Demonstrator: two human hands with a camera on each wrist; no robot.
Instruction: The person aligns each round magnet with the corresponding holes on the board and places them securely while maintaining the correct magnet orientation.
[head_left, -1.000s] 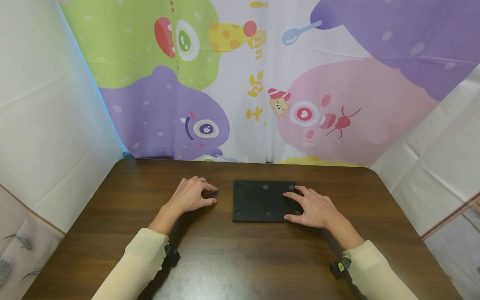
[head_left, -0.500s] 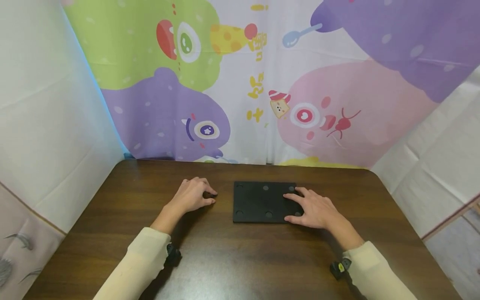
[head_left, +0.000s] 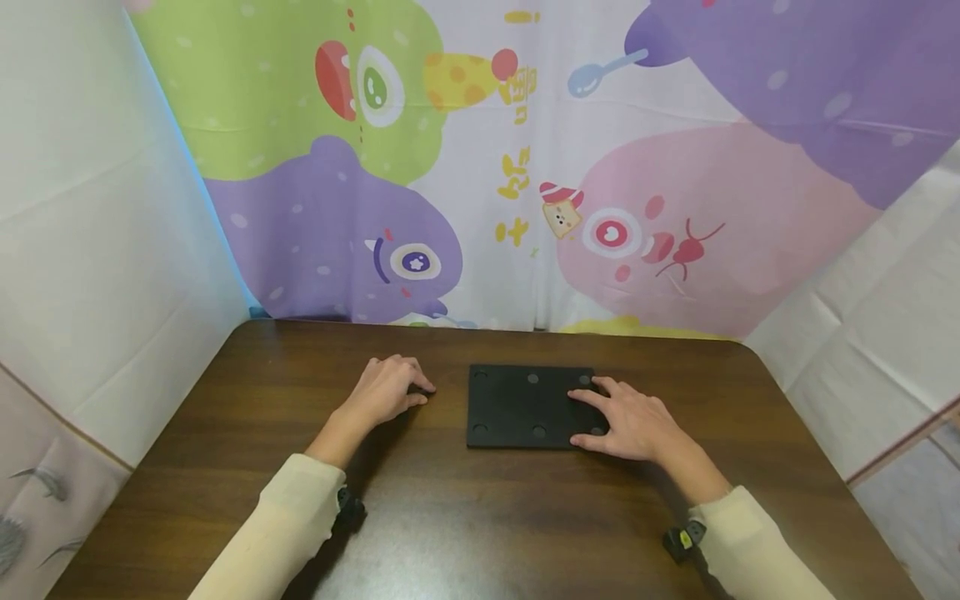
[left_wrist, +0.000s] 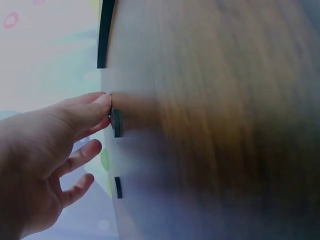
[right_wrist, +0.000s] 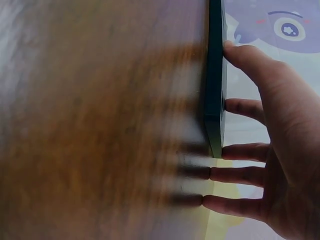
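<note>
A flat black rectangular board (head_left: 510, 404) with several shallow round recesses lies on the wooden table. My right hand (head_left: 633, 421) rests its thumb and some fingertips on the board's right end; in the right wrist view the outer fingers (right_wrist: 235, 204) reach down beyond its corner. Left of the board, my left hand (head_left: 384, 392) is low at the table, thumb and index finger drawn together. In the left wrist view they pinch a thin, small dark piece (left_wrist: 111, 104), mostly hidden. Close by are a small dark disc (left_wrist: 118, 123) and another dark piece (left_wrist: 118, 187), both behind the hand in the head view.
The brown wooden table (head_left: 480, 508) has rounded far corners. A cartoon-printed curtain (head_left: 495, 167) hangs along its far edge, with white fabric panels (head_left: 97, 208) at the sides. Small black wrist cameras (head_left: 682, 540) sit under both sleeves.
The left thumb and index finger have closed toward each other, narrowing the gap where a dark piece showed. The right hand and board keep their places; the head view shifts slightly.
</note>
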